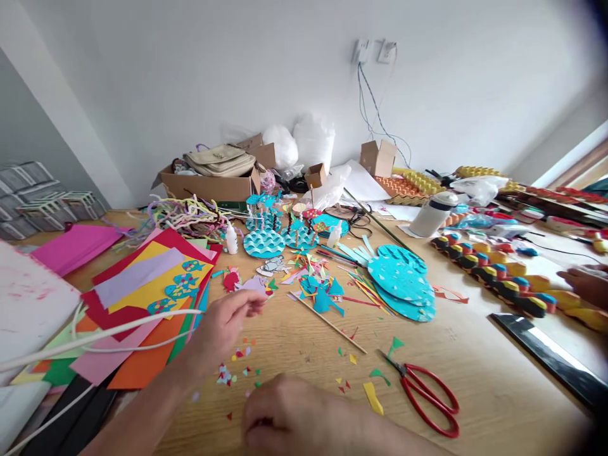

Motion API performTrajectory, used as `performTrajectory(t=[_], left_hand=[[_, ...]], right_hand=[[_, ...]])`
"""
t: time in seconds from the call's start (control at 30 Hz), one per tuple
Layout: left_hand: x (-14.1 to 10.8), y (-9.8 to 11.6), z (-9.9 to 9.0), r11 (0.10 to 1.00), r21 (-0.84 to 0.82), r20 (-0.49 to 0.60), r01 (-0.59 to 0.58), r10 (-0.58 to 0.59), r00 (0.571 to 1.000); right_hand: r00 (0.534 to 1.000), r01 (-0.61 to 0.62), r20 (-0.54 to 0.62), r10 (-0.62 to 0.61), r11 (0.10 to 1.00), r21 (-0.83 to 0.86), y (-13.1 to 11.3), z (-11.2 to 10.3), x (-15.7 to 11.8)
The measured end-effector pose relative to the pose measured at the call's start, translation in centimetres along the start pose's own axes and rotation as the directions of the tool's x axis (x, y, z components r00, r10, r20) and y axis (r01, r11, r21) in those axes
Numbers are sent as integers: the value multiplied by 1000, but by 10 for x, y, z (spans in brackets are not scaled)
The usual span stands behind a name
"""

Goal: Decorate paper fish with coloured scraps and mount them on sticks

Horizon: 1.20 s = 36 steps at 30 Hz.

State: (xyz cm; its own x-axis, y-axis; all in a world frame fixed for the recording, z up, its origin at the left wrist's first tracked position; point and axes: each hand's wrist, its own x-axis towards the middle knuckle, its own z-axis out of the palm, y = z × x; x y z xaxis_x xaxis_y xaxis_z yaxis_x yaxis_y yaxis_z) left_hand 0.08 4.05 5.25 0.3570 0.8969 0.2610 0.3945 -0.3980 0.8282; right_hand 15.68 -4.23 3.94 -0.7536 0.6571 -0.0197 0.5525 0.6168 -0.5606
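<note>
My left hand (225,323) reaches over the table from the left, fingers stretched forward and slightly bent, their tips beside a purple paper cutout (254,285). I see nothing held in it. Closer to me, my right hand (285,411) is curled in, and whatever its fingers hold is hidden. Small confetti-like paper scraps (228,373) lie between the hands. Red-handled scissors (427,392) rest to the right of my right hand, blades partly spread. A thin wooden stick (327,323) lies beyond it, close to blue paper cutouts (323,291).
Coloured paper sheets (142,354) and a white cable (118,339) lie left. Blue decorated ovals (403,285), glue bottles (231,239) and blue paper models (263,218) stand or lie farther back. Another person's hand (586,285) shows at right, near painted egg-carton strips (498,278).
</note>
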Motion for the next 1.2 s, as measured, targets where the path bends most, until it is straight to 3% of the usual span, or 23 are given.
performTrajectory(t=[0.07,0.17,0.33,0.47,0.67,0.87,1.0,1.2], left_hand=[[-34,-20,-14,956,291,-73,-48,73,995],[-87,-44,-16,805,585,-142,-102,226,964],[-140,-64,0,623,769,-124,-140,362,924],[-150,-70,0,518,851,-109,-84,332,937],[-151,-72,-7,345,927,20,-144,339,941],[-158,-72,-18,297,950,16,-98,267,964],[-164,-78,-18,319,947,-64,-13,229,971],[-168,-91,-19,323,943,-134,78,155,979]], right_hand=[[995,-81,-66,81,997,3,22,-5,-3],[963,-199,-200,179,976,-87,42,-6,-8],[971,-60,-238,32,992,-112,49,-6,8],[975,4,-214,-53,974,-225,52,-2,43],[982,97,-120,-145,937,-336,54,9,92],[979,147,-81,-188,921,-360,54,21,124],[978,174,-48,-204,916,-362,55,25,127],[979,180,-36,-203,927,-329,44,19,101]])
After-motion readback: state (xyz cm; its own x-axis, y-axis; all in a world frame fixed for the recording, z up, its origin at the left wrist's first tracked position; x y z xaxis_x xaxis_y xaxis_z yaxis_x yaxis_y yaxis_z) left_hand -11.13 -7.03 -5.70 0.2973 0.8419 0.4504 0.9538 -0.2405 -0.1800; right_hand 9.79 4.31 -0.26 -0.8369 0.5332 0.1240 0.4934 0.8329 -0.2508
